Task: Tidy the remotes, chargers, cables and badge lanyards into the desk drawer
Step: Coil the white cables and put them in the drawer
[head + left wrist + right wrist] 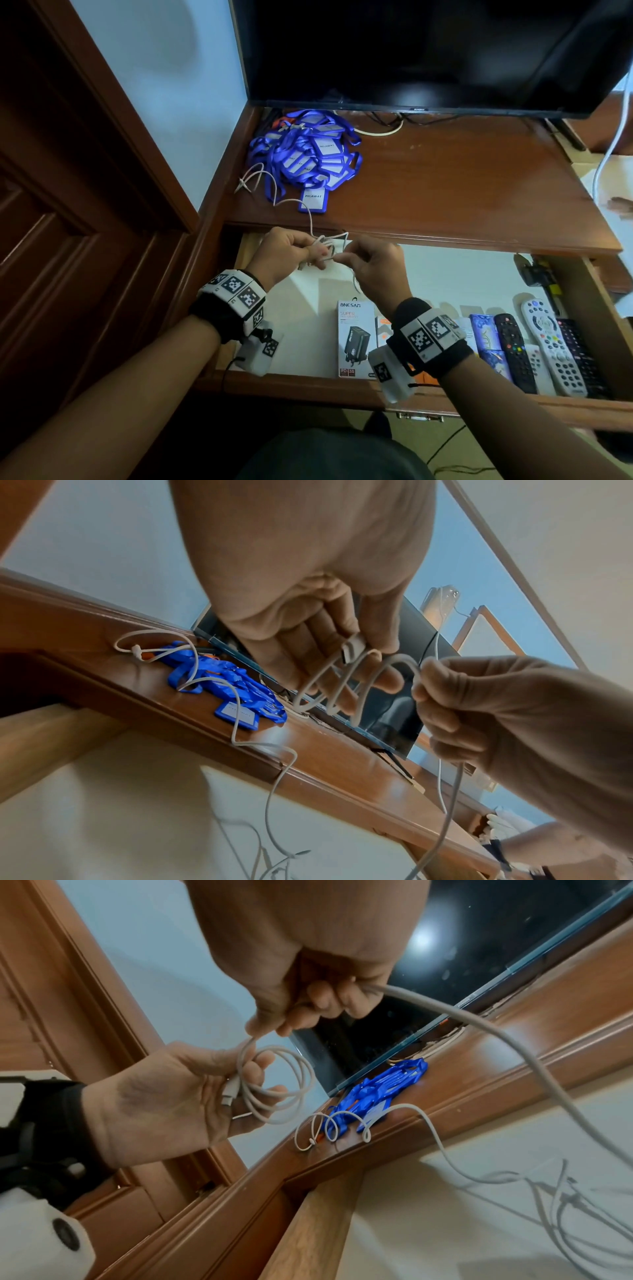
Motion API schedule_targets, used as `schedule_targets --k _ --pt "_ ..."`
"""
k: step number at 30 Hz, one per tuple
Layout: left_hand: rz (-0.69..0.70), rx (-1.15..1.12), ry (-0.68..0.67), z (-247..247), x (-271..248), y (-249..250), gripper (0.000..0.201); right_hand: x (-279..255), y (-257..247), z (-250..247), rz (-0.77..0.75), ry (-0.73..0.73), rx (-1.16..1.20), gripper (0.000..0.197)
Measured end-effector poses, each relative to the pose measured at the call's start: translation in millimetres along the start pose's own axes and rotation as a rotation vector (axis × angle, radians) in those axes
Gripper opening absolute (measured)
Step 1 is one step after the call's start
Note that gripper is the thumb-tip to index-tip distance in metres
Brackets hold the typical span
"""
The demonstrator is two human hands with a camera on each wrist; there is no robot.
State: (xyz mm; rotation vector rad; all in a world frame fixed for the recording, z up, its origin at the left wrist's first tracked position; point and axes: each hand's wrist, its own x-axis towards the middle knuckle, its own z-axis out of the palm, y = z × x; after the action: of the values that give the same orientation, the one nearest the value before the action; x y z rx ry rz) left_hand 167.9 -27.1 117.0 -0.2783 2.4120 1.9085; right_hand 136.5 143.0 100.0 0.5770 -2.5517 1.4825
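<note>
Left hand (284,253) curled round small loops of white cable (274,1085) over the drawer's (445,274) far-left corner. Right hand (373,263) pinches the strand just beside the coil. The loose tail runs far-left across the desk (462,178) to the lanyards (308,150) — slack to draw in. Remotes (548,346) lie near-right; bare floor below the hands.

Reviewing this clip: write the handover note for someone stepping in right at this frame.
Left hand grips small coils of the white cable; right hand pinches the next stretch, feeding the coil.
The cable's far end trails over the desk beside the blue lanyards.
Done: remotes and charger box lie in the open drawer.
Left: finish coiling, stow the cable, then move the lanyards into the drawer.
</note>
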Motion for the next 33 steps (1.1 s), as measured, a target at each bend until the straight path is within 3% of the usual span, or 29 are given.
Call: schedule_targets --k 5,9,12,20,26,29,33 --pt "-0.025 -0.037 0.008 1 5 6 0.012 9 -6 0 -0.009 -0.222 -0.135 0.022" --pt "-0.041 -0.036 0.08 -2 11 4 0.015 13 -14 -4 0.067 -0.382 -0.211 0.038" --pt "-0.031 0.014 0.036 1 11 4 0.014 14 -11 -4 0.144 -0.42 -0.123 0.048" --pt "-0.061 -0.192 -0.039 11 6 13 0.014 15 -3 2 0.083 -0.053 0.022 0.035" --pt "-0.083 -0.07 -0.187 10 1 13 0.018 9 -1 6 0.135 0.078 0.102 0.035" --pt "-0.087 0.014 -0.22 9 1 12 0.017 4 3 6 0.236 -0.017 0.241 0.02" --pt "-0.1 0.003 -0.204 7 2 10 0.014 4 8 -7 0.212 -0.361 0.334 0.012"
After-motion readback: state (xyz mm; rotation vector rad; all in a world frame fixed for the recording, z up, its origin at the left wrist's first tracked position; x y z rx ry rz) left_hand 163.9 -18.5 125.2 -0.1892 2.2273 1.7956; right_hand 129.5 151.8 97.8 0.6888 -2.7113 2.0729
